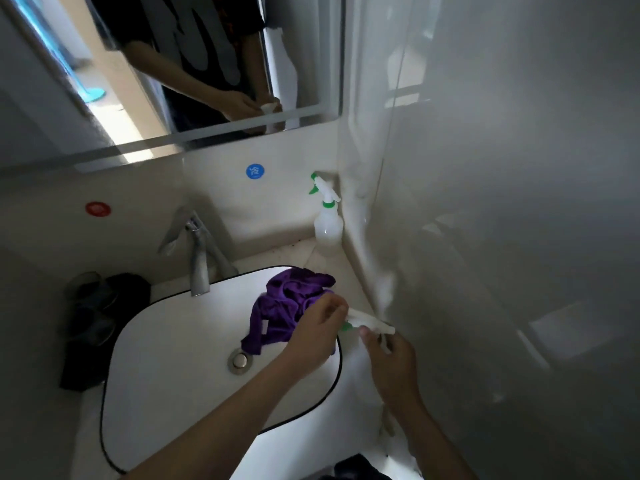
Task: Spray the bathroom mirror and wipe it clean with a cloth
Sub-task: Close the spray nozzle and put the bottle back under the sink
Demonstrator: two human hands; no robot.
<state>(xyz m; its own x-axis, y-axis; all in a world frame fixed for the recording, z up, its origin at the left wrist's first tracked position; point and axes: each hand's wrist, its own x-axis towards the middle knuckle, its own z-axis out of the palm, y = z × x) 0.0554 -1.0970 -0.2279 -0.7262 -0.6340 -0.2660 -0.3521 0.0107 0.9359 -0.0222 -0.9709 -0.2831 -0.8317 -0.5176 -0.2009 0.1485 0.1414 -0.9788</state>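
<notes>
Both busy: left hand (320, 329) and right hand (391, 358) pinch a white-green sprayer piece (369, 321) at the sink (173, 375), right rim. Pre-spray step; next, aim at the mirror (304, 64) above.

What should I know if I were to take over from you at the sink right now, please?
The left grip pinches the nozzle end of a white-and-green spray head; the right grip holds its rear.
A spray bottle stands in the counter corner; the purple cloth lies bunched in the sink.
Done: no spray or wiping shows on the mirror, as far as I can tell.
Left: spray it, wipe with the cloth.
</notes>
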